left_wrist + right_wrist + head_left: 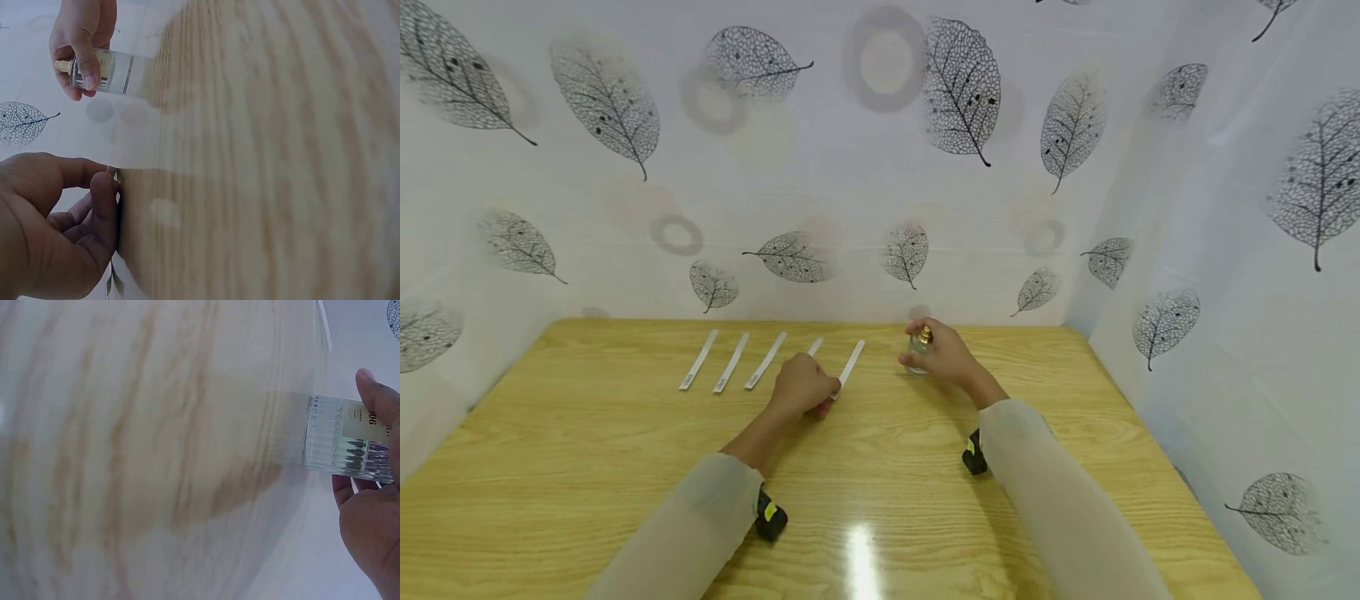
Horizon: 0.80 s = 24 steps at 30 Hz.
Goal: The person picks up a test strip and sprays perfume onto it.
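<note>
With thumb and forefinger, my left hand (801,385) pinches the near end of the rightmost white paper scent strip (852,364), close over the wooden table. In the left wrist view only a thin edge of that strip shows between the fingertips. My right hand (951,357) grips a clear ribbed glass perfume bottle (337,437) with a pale label and a gold spray top (925,333). The bottle stands upright near the table's back edge, its base at the tabletop. Thumb and fingers wrap round its sides, as the left wrist view also shows.
Several more white scent strips (730,363) lie in a slanted row left of my left hand, one partly hidden behind it. The light wooden table (880,467) ends at a leaf-patterned white wall covering (850,167) at the back and right.
</note>
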Each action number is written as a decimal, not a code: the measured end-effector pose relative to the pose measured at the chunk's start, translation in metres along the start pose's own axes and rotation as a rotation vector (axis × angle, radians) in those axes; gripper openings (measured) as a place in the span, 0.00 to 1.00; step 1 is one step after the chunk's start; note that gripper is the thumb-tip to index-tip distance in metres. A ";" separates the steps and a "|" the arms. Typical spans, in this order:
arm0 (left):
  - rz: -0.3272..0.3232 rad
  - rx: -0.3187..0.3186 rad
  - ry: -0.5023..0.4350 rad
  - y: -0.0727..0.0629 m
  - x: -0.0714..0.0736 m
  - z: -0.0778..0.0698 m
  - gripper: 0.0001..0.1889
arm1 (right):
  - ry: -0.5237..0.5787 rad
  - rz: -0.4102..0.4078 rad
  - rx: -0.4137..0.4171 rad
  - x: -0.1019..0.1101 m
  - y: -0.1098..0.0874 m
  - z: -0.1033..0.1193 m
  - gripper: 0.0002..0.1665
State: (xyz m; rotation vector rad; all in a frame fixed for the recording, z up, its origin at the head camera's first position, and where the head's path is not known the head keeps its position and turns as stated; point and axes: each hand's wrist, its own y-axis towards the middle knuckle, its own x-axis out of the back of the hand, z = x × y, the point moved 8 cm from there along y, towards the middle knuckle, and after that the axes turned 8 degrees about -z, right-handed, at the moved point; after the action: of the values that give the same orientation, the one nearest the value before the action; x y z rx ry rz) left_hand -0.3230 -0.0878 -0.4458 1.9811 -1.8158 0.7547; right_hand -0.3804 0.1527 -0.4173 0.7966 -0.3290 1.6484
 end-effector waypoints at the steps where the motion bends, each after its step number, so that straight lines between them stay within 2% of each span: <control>1: 0.000 0.000 0.007 0.000 0.000 0.000 0.13 | 0.001 0.000 -0.002 0.000 0.000 0.000 0.32; 17: 0.015 -0.052 0.034 -0.005 0.005 -0.007 0.15 | -0.031 0.001 -0.011 0.008 -0.005 -0.001 0.36; 24: -0.006 -0.173 0.033 -0.007 0.017 -0.024 0.16 | -0.007 0.015 -0.019 0.015 -0.010 -0.001 0.42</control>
State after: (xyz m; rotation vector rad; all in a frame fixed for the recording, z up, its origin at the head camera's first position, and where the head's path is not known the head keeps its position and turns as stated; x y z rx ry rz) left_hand -0.3191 -0.0870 -0.4158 1.8527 -1.7908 0.6031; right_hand -0.3717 0.1676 -0.4101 0.7876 -0.3554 1.6544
